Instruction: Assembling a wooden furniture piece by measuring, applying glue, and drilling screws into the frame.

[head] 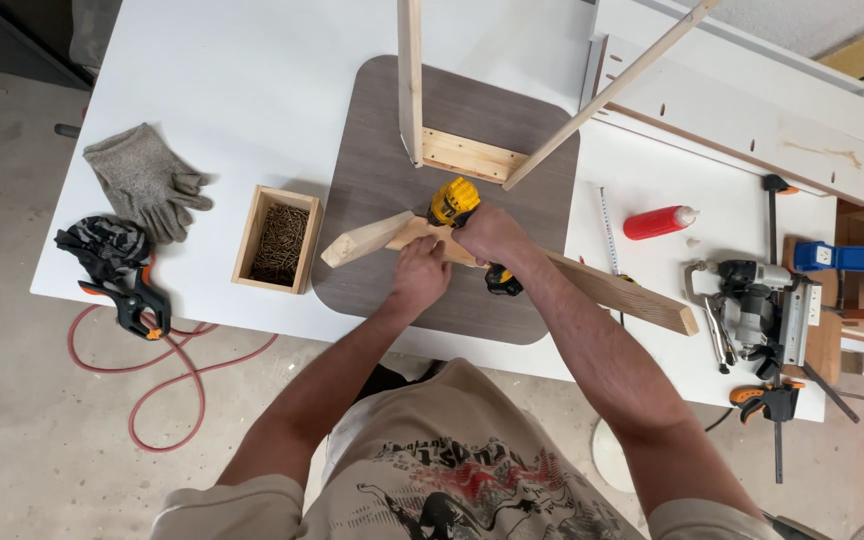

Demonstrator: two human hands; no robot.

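Yellow-and-black cordless drill (457, 205) sits in the right hand (490, 235), fingers wrapped tight round its grip, nose aimed down at the wood under it. Left hand (420, 275) is pressed flat w/ fingers closed over a long wooden leg (602, 285), prob. to pin it so it can't twist under the drill. That leg lies at an angle across a grey-brown seat panel (372, 150), which rests on the white tabletop (232, 80); a shorter tapered leg (364, 242) meets it just left of the hands. Two more legs already stand up from a wooden block (472, 155) on the panel. Small wooden box of screws (278, 238) is near the left hand, within easy reach. Grey gloves (144, 180), clamps, red glue bottle (658, 221) & a power tool (752, 305) lie well apart, off the work.
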